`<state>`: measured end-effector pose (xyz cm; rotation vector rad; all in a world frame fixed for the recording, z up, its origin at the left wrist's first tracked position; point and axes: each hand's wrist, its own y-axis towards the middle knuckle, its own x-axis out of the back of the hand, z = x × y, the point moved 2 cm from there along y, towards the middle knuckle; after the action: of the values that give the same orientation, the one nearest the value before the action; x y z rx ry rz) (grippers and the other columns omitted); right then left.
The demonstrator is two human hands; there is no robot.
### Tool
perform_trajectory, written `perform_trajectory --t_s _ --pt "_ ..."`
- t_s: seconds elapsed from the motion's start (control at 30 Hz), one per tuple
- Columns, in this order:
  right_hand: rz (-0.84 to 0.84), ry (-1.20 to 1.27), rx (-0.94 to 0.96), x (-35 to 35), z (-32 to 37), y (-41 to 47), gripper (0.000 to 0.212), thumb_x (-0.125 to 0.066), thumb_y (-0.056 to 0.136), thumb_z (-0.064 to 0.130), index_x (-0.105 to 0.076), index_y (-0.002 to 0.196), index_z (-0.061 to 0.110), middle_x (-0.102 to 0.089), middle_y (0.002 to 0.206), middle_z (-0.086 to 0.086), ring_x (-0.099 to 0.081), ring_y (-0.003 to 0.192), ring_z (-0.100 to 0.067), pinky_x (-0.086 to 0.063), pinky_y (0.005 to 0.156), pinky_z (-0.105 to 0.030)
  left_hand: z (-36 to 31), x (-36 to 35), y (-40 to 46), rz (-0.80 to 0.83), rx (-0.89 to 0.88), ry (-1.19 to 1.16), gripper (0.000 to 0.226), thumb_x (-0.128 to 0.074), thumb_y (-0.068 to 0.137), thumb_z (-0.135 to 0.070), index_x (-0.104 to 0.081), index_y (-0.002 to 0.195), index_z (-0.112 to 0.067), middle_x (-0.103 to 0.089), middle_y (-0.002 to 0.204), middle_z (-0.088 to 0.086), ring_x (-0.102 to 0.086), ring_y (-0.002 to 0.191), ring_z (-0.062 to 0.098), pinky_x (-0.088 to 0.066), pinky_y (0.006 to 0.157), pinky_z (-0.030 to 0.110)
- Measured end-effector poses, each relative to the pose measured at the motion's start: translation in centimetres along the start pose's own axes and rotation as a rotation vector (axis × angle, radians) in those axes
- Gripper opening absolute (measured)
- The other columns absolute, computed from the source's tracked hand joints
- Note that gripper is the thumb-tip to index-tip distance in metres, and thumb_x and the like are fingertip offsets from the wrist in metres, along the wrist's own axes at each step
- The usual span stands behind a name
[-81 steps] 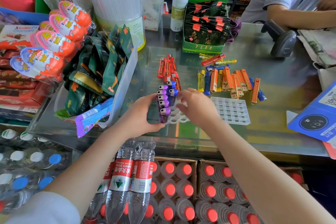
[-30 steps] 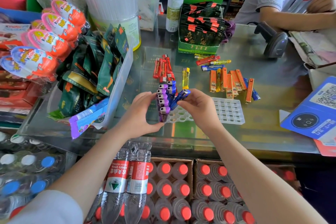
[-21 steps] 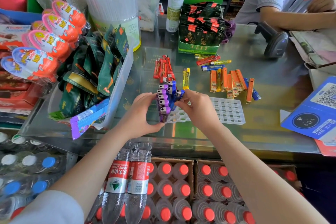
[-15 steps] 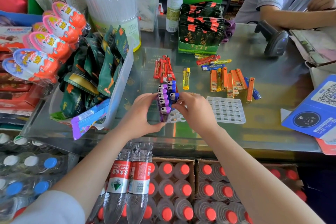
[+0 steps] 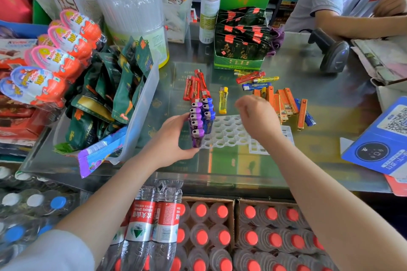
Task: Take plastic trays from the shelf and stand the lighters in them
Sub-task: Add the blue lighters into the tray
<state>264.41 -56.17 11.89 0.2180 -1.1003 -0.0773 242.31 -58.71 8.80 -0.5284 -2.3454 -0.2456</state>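
Head view, glass shop counter (image 5: 308,77). A white plastic tray with round sockets (image 5: 226,133) lies flat at the near middle of the counter. Its left edge carries two rows of upright lighters: translucent purple lighters (image 5: 196,124) in the outer row and translucent blue lighters (image 5: 208,117) just right of them. The remaining sockets are bare. The left hand (image 5: 174,138) steadies the tray; its fingers curl against the purple row and the tray's near left corner.

The right hand (image 5: 256,116) hovers above the tray's far right part with fingers loosely bent downward. This grip appears empty, though the fingertips are turned away from the camera and motion-blurred.

Loose stock lies beyond the tray: a yellow translucent lighter (image 5: 223,100) just far of it, a cluster of red lighters (image 5: 196,87) to the far left, and flat orange lighters (image 5: 284,104) directly beyond the right hand. A second white tray with square cells (image 5: 286,136) sits under the right forearm.

Risk: the standing rows are tall and closely packed, so a wrist sweeping across the tray, or a slackened left-hand hold, could probably topple them together. The nearest loose lighters are close to the right hand's fingertips, not touching.
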Motion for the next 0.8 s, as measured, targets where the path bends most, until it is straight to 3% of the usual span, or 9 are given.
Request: perform_trajectory --t_s 0.07,0.17,0.27,0.37,0.53,0.7,0.8 --pt "-0.034 -0.084 -0.085 0.2 -1.2 1.9 0.029 -0.039 0.092 0.005 -0.06 0.112 0.006 -0.062 0.113 -0.014 -0.054 0.104 -0.031 -0.05 0.075 -0.038 0.0 0.0 0.4 0.007 0.012 0.0 0.05 -0.071 0.068 -0.038 -0.046 0.111 -0.035 -0.051 0.11 -0.015 -0.044 0.109 0.01 -0.038 0.091 0.028" --pt "0.043 -0.175 -0.117 -0.2 -2.0 4.2 0.033 -0.039 0.091 0.002 -0.054 0.12 0.007 -0.054 0.125 -0.014 -0.046 0.114 -0.034 -0.043 0.076 -0.038 -0.3 0.1 0.9 0.001 0.016 0.013 0.053 -0.073 0.068 -0.032 -0.047 0.114 -0.031 -0.049 0.111 -0.015 -0.042 0.108 0.005 -0.032 0.087 0.02" --pt "0.136 -0.316 -0.157 -1.0 -2.1 5.6 0.032 -0.049 0.086 -0.001 -0.048 0.118 0.005 -0.052 0.125 -0.015 -0.045 0.115 -0.035 -0.043 0.085 -0.042 0.0 0.0 1.1 0.004 0.026 0.019 0.058 -0.073 0.067 -0.037 -0.045 0.118 -0.032 -0.049 0.114 -0.016 -0.042 0.109 0.003 -0.033 0.09 0.021" --pt "0.117 -0.412 -0.171 -1.2 -2.4 6.5 0.031 -0.052 0.083 -0.003 -0.05 0.113 0.003 -0.053 0.123 -0.017 -0.045 0.115 -0.035 -0.041 0.091 -0.044 0.3 0.0 1.2 0.0 0.043 -0.008 0.058 -0.075 0.066 -0.034 -0.047 0.117 -0.032 -0.051 0.112 -0.017 -0.044 0.108 0.001 -0.035 0.09 0.02" --pt "0.205 -0.286 -0.05 -1.8 -2.8 7.6 0.037 -0.045 0.079 -0.016 -0.057 0.11 0.002 -0.057 0.117 -0.017 -0.046 0.111 -0.034 -0.043 0.089 -0.04 0.2 0.1 1.2 -0.006 0.039 -0.009 0.054 -0.074 0.065 -0.035 -0.048 0.112 -0.035 -0.052 0.109 -0.023 -0.046 0.106 -0.001 -0.036 0.088 0.019" --pt "0.359 -0.109 0.171 -2.1 0.0 5.8 0.022 -0.055 0.085 0.002 -0.062 0.106 0.006 -0.061 0.11 -0.011 -0.057 0.099 -0.027 -0.049 0.087 -0.038 0.0 0.3 1.1 -0.012 0.024 0.016 0.049 -0.074 0.064 -0.039 -0.049 0.107 -0.038 -0.055 0.106 -0.02 -0.049 0.105 0.004 -0.041 0.089 0.027" --pt "0.372 0.012 0.209 -0.9 0.6 4.8 0.022 -0.056 0.088 0.009 -0.061 0.109 0.008 -0.058 0.115 -0.007 -0.052 0.085 -0.016 -0.045 0.083 -0.027 -0.4 0.7 0.4 -0.012 0.012 0.064 0.047 -0.073 0.062 -0.04 -0.044 0.097 -0.049 -0.05 0.098 -0.031 -0.047 0.098 -0.005 -0.035 0.084 0.01"
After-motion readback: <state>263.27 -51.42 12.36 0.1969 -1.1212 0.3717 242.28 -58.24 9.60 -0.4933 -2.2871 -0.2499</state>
